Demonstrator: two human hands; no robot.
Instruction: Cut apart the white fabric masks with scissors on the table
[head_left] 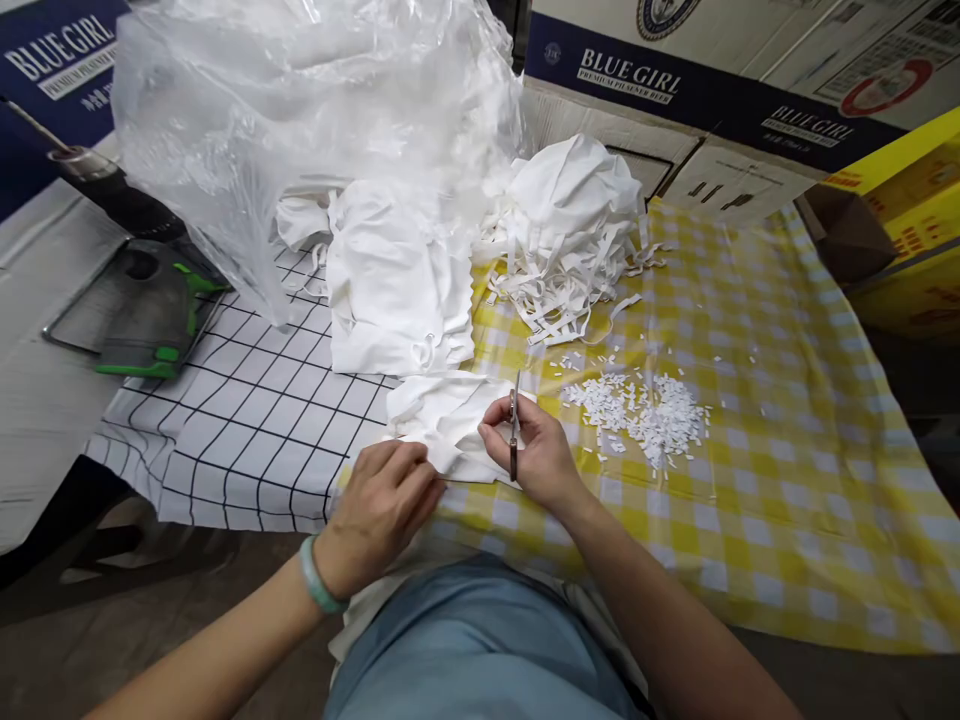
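Observation:
My left hand (382, 505), with a green band on the wrist, is closed on the near edge of a piece of white cloth (442, 415) lying at the table's front edge. My right hand (534, 450) is closed around a small pair of snips (514, 425), held upright with the blades pointing away from me, right beside the cloth. The fingertips of both hands meet at the cloth's edge. A heap of tiny white cuttings (645, 410) lies just right of my right hand on the yellow checked tablecloth (787, 480).
Folded white cloth (397, 280) and a pile of white strips (566, 230) lie further back. A large clear plastic bag (300, 110) stands behind them. A black-gridded white cloth (247, 420) covers the left. A green-and-grey tool (154, 310) sits far left. Cardboard boxes (697, 90) line the back.

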